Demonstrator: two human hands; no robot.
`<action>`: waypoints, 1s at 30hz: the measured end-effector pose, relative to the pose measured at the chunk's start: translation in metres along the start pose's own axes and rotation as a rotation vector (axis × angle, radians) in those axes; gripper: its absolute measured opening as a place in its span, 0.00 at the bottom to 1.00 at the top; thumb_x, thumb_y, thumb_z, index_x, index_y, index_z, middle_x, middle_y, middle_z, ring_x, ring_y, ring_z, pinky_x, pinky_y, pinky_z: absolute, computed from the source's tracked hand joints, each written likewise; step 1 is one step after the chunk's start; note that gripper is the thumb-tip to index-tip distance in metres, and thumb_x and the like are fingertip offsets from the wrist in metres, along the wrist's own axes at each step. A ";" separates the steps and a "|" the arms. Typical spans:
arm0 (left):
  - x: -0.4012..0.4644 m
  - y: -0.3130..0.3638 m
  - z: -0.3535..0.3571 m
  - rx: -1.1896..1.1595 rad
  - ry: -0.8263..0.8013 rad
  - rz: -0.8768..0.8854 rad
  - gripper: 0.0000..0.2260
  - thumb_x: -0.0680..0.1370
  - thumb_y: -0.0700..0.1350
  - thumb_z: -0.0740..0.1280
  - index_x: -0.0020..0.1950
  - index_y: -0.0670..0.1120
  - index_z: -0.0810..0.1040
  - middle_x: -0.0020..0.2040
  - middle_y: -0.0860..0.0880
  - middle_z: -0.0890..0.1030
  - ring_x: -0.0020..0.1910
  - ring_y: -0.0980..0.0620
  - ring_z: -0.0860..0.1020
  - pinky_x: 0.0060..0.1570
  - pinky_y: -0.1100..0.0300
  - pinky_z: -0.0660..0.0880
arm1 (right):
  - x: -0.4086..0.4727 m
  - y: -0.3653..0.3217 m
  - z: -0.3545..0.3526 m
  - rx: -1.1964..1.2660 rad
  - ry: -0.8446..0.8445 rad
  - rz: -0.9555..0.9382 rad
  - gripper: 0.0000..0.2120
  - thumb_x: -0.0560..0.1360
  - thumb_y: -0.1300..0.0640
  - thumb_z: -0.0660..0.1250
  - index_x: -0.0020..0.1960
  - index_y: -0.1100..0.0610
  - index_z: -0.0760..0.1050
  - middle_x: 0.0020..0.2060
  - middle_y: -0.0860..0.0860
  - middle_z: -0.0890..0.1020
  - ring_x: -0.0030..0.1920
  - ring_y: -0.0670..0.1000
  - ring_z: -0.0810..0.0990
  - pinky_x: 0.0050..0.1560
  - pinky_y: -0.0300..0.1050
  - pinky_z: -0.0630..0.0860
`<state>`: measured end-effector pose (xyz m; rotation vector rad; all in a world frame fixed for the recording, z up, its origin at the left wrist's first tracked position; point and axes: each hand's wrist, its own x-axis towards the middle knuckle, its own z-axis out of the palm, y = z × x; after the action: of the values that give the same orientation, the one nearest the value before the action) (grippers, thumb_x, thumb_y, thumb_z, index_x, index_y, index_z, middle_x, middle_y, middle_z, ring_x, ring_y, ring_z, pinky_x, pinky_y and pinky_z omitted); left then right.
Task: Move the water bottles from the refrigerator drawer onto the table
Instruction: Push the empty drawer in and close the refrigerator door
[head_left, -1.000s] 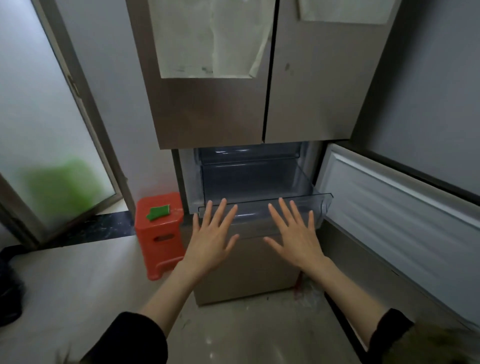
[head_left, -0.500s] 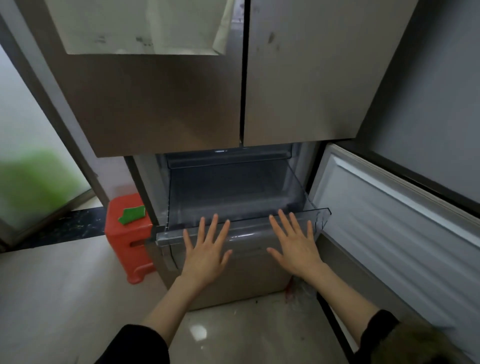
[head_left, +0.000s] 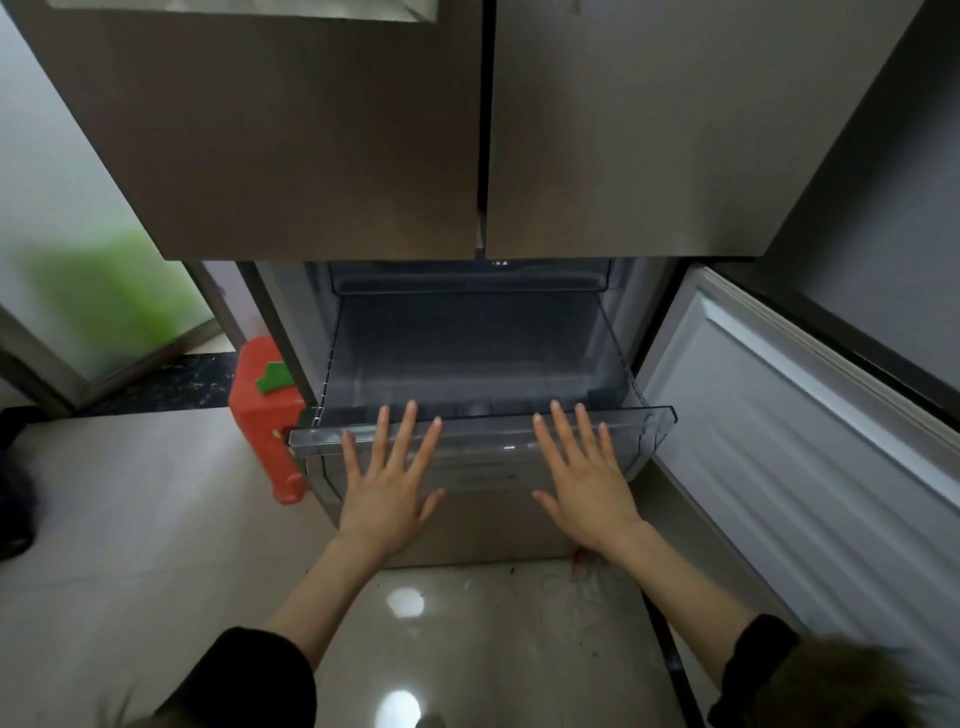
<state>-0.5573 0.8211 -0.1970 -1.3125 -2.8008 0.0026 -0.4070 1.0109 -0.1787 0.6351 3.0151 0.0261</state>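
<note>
The clear plastic refrigerator drawer stands pulled out below the two upper fridge doors. I see no water bottle inside it; its floor looks bare. My left hand lies flat with straight, spread fingers against the drawer's front panel, left of centre. My right hand lies the same way on the right part of the front panel. Neither hand holds anything. The table is out of view.
The lower fridge door hangs open on the right, its white inner face toward me. A red plastic stool with a green piece on top stands left of the fridge. A frosted glass door is at far left. Glossy floor tiles lie below.
I have come closer to the fridge, which now fills more of the view. Both hands have gone from hovering before the drawer to lying flat on its front.
</note>
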 end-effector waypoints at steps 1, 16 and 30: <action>0.001 0.001 0.001 0.000 0.019 -0.001 0.39 0.76 0.64 0.55 0.71 0.56 0.29 0.73 0.47 0.29 0.71 0.41 0.29 0.67 0.33 0.34 | 0.001 0.001 0.002 -0.004 0.009 -0.001 0.44 0.76 0.42 0.59 0.69 0.50 0.25 0.71 0.53 0.29 0.71 0.59 0.27 0.70 0.57 0.31; 0.078 -0.022 -0.002 -0.010 0.026 0.015 0.35 0.76 0.65 0.48 0.68 0.57 0.25 0.72 0.50 0.28 0.71 0.44 0.29 0.67 0.36 0.33 | 0.075 0.013 -0.006 0.013 0.019 0.031 0.41 0.78 0.43 0.57 0.69 0.50 0.25 0.70 0.52 0.28 0.71 0.57 0.27 0.71 0.56 0.32; 0.126 -0.037 0.014 -0.015 0.156 0.029 0.34 0.77 0.58 0.57 0.75 0.50 0.39 0.76 0.47 0.40 0.74 0.43 0.38 0.70 0.38 0.38 | 0.130 0.004 0.005 0.089 0.157 0.109 0.40 0.78 0.48 0.58 0.74 0.54 0.31 0.74 0.57 0.34 0.74 0.56 0.33 0.72 0.55 0.35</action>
<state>-0.6675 0.8946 -0.2051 -1.2954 -2.6574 -0.1146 -0.5240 1.0669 -0.1907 0.8431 3.1427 -0.0555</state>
